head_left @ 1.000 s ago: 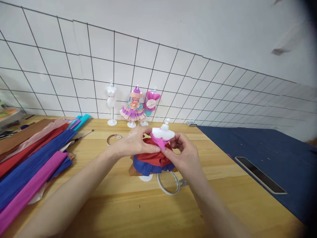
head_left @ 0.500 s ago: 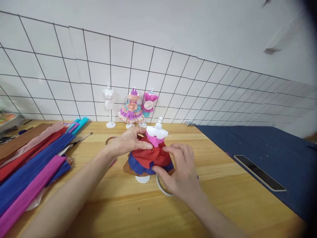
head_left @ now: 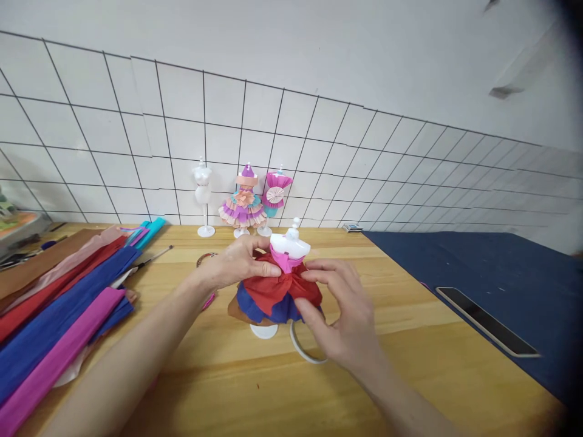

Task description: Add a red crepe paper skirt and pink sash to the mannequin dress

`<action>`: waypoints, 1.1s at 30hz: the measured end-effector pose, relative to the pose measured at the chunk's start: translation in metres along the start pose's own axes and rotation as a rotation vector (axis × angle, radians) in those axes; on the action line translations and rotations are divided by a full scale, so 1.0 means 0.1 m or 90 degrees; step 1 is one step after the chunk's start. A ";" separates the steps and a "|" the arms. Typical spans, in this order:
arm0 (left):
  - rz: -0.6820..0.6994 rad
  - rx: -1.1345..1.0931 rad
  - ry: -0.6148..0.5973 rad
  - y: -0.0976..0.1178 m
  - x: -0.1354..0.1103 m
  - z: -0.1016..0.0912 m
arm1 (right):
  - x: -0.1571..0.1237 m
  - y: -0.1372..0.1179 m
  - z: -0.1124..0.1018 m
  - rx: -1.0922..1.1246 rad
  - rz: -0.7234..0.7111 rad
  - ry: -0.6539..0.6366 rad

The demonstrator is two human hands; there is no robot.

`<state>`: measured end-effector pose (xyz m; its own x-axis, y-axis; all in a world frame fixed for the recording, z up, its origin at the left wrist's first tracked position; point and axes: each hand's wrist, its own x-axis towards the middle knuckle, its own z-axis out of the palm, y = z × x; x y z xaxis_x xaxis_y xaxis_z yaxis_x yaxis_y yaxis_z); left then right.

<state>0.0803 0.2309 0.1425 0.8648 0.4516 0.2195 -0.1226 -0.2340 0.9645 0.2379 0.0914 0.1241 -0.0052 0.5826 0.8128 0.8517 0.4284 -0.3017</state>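
A small white dress form (head_left: 290,247) stands on the table, dressed in a pink top (head_left: 286,262) and a layered skirt. The skirt's red upper layer (head_left: 262,290) lies over a blue layer (head_left: 255,308), with a brown edge (head_left: 235,311) beneath. My left hand (head_left: 239,262) is closed on the form's waist, its thumb pressing the front of the red layer and its fingers hidden behind. My right hand (head_left: 348,312) holds the right side of the red layer between thumb and fingers. A pale ring (head_left: 300,349) lies partly behind the right hand.
Crepe paper strips (head_left: 68,328) in several colours spread along the left. At the back stand a bare form (head_left: 203,188) and two dressed forms, one in a ruffled dress (head_left: 243,206), one in a magenta top (head_left: 277,188). A phone (head_left: 487,321) lies on dark cloth (head_left: 478,261).
My right hand has shifted slightly right, its thumb moving up from the blue layer's edge onto the red layer. The left hand keeps its hold. The view has tilted a little.
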 end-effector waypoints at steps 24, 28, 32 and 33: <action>0.170 0.443 0.317 -0.03 -0.26 0.19 | 0.43 0.20 0.15 0.186 0.182 -0.135; 0.184 0.397 0.299 -0.05 -0.22 0.15 | 0.53 0.30 0.16 0.254 0.170 -0.154; 0.207 0.368 0.281 -0.08 -0.20 0.13 | 0.58 0.39 0.16 0.317 0.169 -0.122; 0.204 0.362 0.276 -0.08 -0.21 0.12 | 0.59 0.40 0.17 0.332 0.178 -0.117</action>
<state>0.0695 0.2126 0.1288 0.5484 0.5555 0.6251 0.0356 -0.7624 0.6462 0.2628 0.1549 0.1517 0.0514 0.8116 0.5819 0.4653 0.4961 -0.7330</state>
